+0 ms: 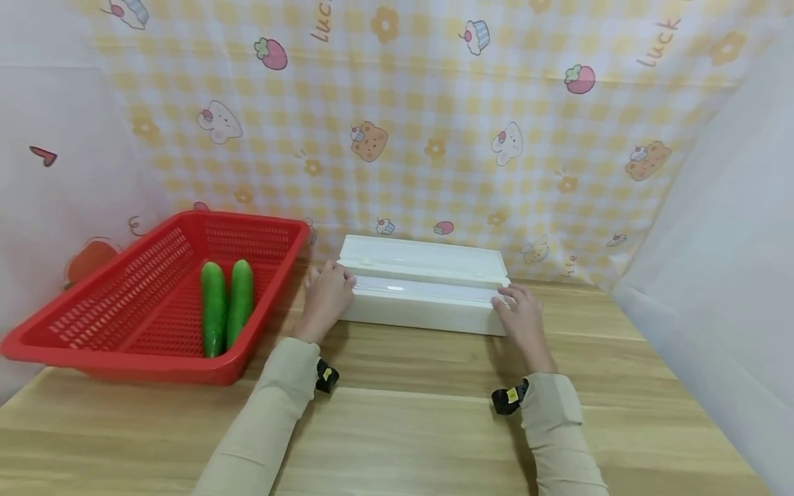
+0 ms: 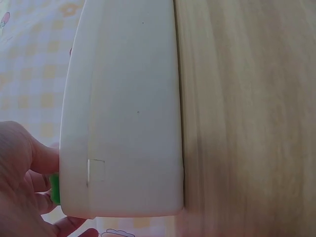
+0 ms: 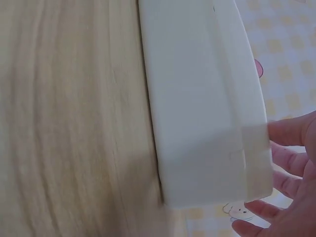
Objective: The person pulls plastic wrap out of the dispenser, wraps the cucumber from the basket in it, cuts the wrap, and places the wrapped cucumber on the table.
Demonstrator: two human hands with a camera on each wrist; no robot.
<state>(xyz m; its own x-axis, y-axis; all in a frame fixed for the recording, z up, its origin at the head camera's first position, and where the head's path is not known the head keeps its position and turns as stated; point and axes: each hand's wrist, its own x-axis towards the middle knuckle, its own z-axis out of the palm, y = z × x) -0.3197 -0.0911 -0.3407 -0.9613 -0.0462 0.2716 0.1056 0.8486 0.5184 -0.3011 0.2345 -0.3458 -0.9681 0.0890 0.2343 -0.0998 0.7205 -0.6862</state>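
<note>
The left hand [image 1: 327,293] is gripping the left end of a white box [image 1: 422,315], its thumb resting on the near top edge and its fingers bending round the end. The right hand [image 1: 522,313] is holding the right end likewise, its fingers slightly spread. The box is sitting toward the far side of the wooden table [image 1: 397,441], its lid [image 1: 428,256] standing open at the far side. Left of it, a red basket [image 1: 124,357] is holding two cucumbers [image 1: 214,303] side by side. Beyond, a checked cloth [image 1: 409,186] is hanging.
</note>
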